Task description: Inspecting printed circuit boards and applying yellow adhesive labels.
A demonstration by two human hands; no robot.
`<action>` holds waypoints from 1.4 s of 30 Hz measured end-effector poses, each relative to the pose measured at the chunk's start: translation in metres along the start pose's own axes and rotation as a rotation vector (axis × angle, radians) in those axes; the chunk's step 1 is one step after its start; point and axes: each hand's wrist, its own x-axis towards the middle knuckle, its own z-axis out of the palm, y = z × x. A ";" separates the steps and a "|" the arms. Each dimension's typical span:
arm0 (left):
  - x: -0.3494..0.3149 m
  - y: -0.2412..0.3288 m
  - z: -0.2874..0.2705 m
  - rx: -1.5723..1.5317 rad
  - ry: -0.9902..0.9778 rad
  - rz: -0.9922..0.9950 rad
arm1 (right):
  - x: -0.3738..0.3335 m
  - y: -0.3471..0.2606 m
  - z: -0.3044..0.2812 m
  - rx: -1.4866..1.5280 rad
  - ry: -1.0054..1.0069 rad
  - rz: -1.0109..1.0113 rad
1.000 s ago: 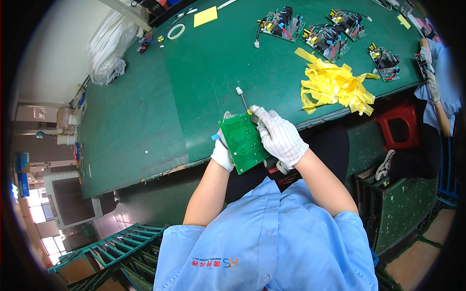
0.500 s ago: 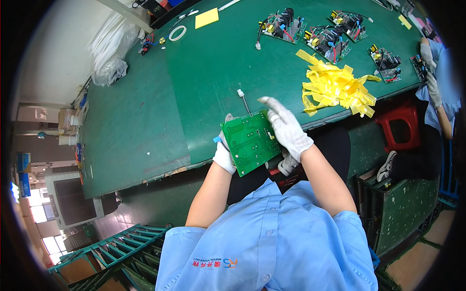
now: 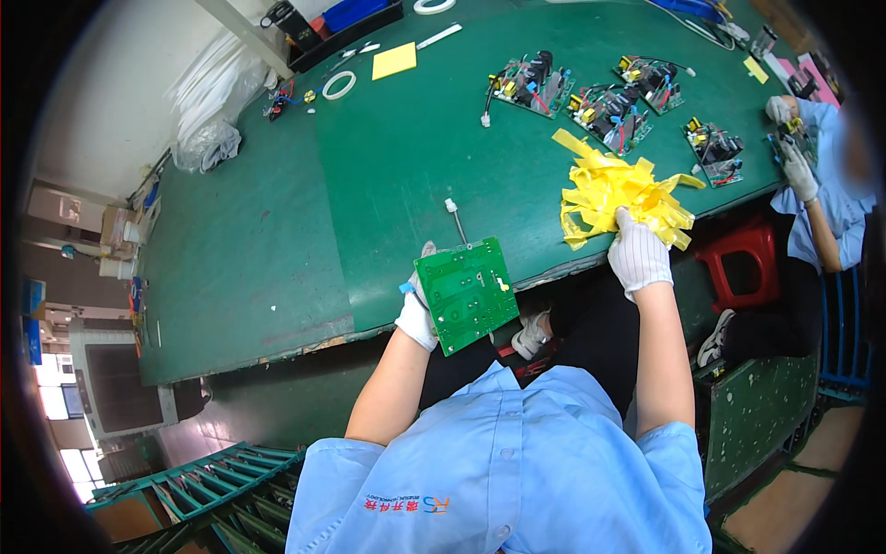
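1 green board [image 3: 466, 293] held, yellow strips [image 3: 616, 189] touched.

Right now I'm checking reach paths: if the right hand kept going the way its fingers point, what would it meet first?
The right hand already touches the pile of yellow tape strips at the table edge; beyond it, probably the assembled circuit boards, though depth is unclear.

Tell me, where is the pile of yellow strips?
In the head view, the yellow tape strips lie right of centre on the green table, under the right hand.
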 end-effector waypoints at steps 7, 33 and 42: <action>-0.014 -0.001 -0.002 -0.080 -0.262 0.036 | -0.004 0.036 0.015 0.602 -0.110 -0.101; -0.024 0.055 0.044 1.740 0.475 1.025 | -0.108 -0.012 0.034 0.758 -0.091 -0.188; -0.104 0.072 -0.102 1.604 1.000 1.248 | -0.052 -0.127 0.000 0.674 -0.095 -0.392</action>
